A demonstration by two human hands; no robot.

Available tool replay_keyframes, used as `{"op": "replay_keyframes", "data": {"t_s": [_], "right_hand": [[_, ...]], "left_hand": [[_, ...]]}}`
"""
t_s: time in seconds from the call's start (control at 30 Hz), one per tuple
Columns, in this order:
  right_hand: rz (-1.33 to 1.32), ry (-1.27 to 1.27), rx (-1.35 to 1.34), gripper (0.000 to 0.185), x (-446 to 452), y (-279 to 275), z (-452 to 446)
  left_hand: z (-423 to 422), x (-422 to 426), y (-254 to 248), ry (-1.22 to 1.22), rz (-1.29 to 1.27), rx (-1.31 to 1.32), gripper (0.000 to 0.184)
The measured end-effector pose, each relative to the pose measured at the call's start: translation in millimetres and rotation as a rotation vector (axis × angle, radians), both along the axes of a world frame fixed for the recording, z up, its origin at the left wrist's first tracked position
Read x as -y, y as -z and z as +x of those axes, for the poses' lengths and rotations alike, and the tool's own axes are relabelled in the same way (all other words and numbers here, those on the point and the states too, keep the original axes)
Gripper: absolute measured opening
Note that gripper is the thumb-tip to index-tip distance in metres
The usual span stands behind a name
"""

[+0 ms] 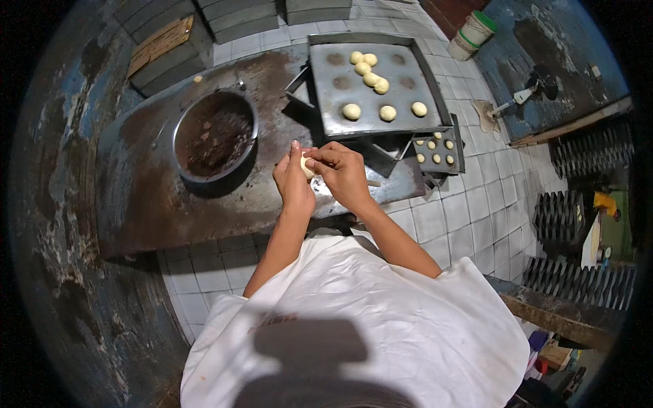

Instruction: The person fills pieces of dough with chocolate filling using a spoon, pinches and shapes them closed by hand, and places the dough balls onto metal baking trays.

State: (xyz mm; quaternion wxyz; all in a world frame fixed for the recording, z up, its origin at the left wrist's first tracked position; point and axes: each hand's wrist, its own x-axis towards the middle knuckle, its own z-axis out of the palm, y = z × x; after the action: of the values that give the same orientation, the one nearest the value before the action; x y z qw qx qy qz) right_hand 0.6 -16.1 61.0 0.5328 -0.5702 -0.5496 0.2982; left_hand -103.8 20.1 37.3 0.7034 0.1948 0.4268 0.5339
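A pale dough piece [308, 168] is between my two hands, above the table's front part. My left hand [293, 178] is cupped around its left side. From the right, the fingers of my right hand [340, 173] pinch its upper edge. Beyond my hands, a metal tray [377, 92] bears several pale dough balls, among them one [351, 111] at its front left. To the left stands a round metal pot [182, 171] with dark brown crumbly filling [216, 132] inside.
The worn table [149, 217] extends left. A smaller tray [437, 163] with dough balls sits below the big tray at right. Grey boxes [238, 20] line the back, a bucket [476, 30] stands at back right, and metal racks [578, 279] are at far right.
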Motion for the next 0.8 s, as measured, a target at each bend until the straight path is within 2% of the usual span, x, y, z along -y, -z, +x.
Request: {"op": "replay_keyframes", "data": {"t_s": [0.03,0.07,0.1,0.17,0.2,0.23,0.3,0.37,0.43,0.5,0.53,0.57,0.63,0.67,0.73,0.8], "right_hand": [[-0.051,0.042,0.01,0.019,-1,-1,15],[-0.004,0.11,0.18,0.015,-4,-1,31],[0.046,0.148,0.239,0.022,-7,12,48],[-0.069,0.193,0.009,0.033,-8,21,77],[-0.275,0.005,-0.293,0.04,-9,21,99],[-0.295,-0.159,-0.464,0.035,-7,32,120],[-0.624,-0.374,-0.606,0.037,4,53,160],[-0.74,-0.435,-0.846,0.039,21,38,188],[-0.793,-0.529,-0.685,0.043,14,39,231],[-0.643,-0.544,-0.168,0.043,-22,35,287],[-0.619,-0.432,-0.003,0.043,-45,33,311],[-0.516,-0.237,0.392,0.042,-72,21,329],[-0.193,0.091,0.68,0.049,-123,61,372],[-0.16,0.147,0.786,0.066,-148,97,398],[-0.241,0.128,0.896,0.07,-161,167,429],[-0.367,0.086,0.995,0.077,-176,186,435]], "left_hand": [[15,0,0,0.015,0.003,0.001,0.028],[32,-1,-1,0.003,0.075,-0.107,0.032],[48,-3,-2,-0.012,0.152,-0.213,0.036],[76,-5,0,0.012,0.206,-0.259,0.038],[87,-5,2,0.138,0.286,-0.33,0.037],[98,-5,4,0.264,0.362,-0.399,0.037],[114,-6,6,0.55,0.632,-0.592,0.04],[132,2,9,0.727,0.334,-0.435,0.042],[142,8,14,0.681,0.521,-0.446,0.049],[134,6,13,0.531,0.477,-0.442,0.048],[126,4,11,0.436,0.395,-0.468,0.043],[114,1,10,0.342,0.311,-0.495,0.038],[83,3,20,0.183,0.176,-0.599,0.033],[65,8,28,0.104,0.122,-0.579,0.031],[37,22,39,-0.019,0.033,-0.571,0.028],[15,39,38,-0.129,-0.003,-0.599,0.025]]}}
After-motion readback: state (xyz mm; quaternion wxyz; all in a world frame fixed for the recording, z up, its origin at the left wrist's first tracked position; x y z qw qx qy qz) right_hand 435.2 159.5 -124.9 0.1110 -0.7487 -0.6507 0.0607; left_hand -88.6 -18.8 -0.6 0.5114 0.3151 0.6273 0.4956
